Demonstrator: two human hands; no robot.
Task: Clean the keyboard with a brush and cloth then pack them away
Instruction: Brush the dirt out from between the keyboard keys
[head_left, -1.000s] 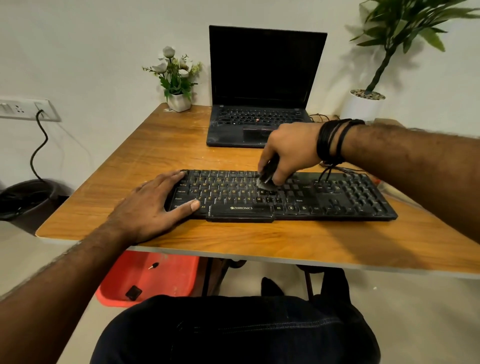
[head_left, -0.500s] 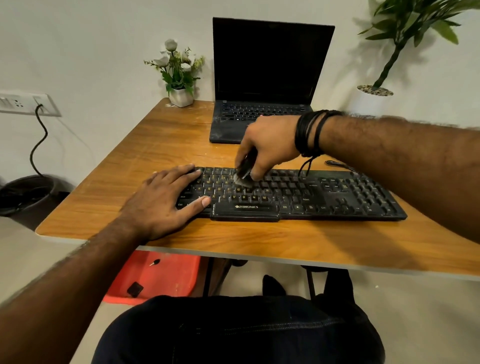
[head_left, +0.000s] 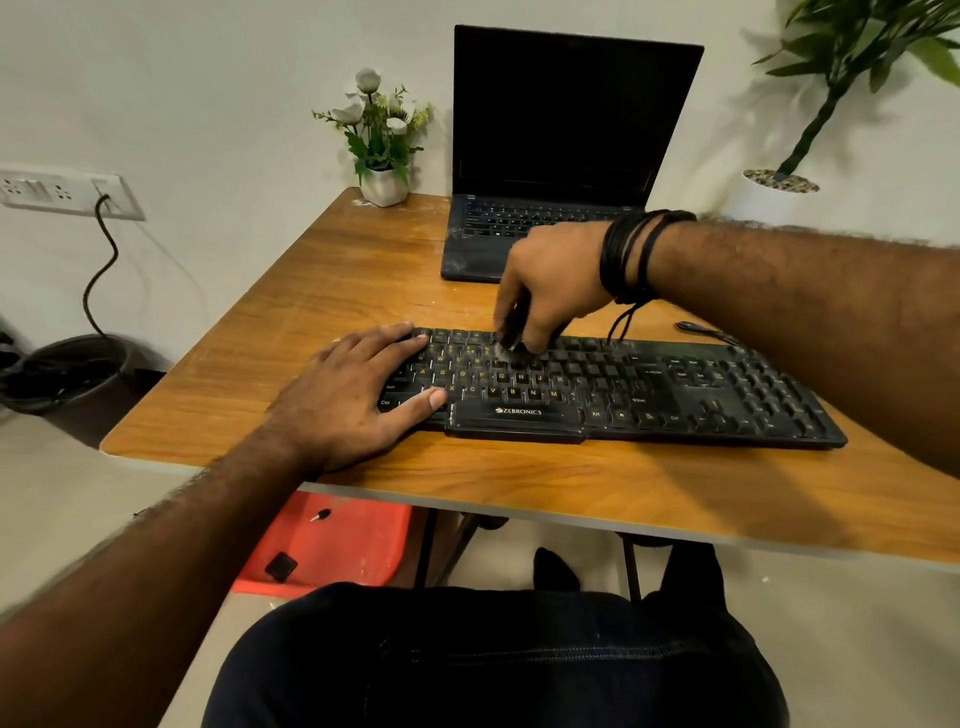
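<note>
1. Fingers of the right hand (head_left: 550, 280) curl down round a dark brush (head_left: 511, 332), pinching it upright, pale bristles touching the top key rows left of the keyboard's middle.
2. Left hand (head_left: 353, 395) lies flat, fingers straight and slightly spread, pressing on the left end of the keyboard (head_left: 649, 395), thumb along its front edge beside the "Ctrl" key.
3. That black keyboard sits near the front edge of the wooden table (head_left: 519, 483), running left to right; "ZEBRONICS" reads in white on the space bar, and "Alt" and "Shift" show on nearby keys, with yellow letters on the left block.
4. Black cords (head_left: 628, 254) wrap the right wrist, loose ends dangling just over the keys.
5. Behind, at the table's far edge, an open laptop (head_left: 561, 135) with a dark screen; a small white pot of flowers (head_left: 382, 140) at the far-left corner.
6. No cloth in sight from here.
</note>
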